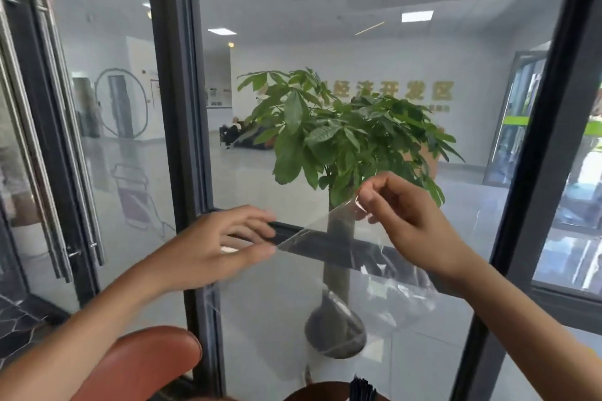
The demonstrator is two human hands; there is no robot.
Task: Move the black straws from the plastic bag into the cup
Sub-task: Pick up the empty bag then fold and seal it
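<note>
view: head, single | worn at head height | faced forward, slightly down, toward glass wall [260, 270] | near: both hands [224, 238] held close | shared view: none

Plastic bag [329, 247]: clear, thin, empty-looking, held up in air, stretched between both hands. Upper corner pinched by right hand [400, 205] fingertips; lower left edge pinched by left hand [224, 238] thumb and fingers. Rest of bag hangs crumpled below right wrist.
Black straws [362, 388]: bunch of thin dark tips, upright, well below both hands at bottom edge of view.
Cup [325, 392]: only dark rim visible, round the straws.
</note>
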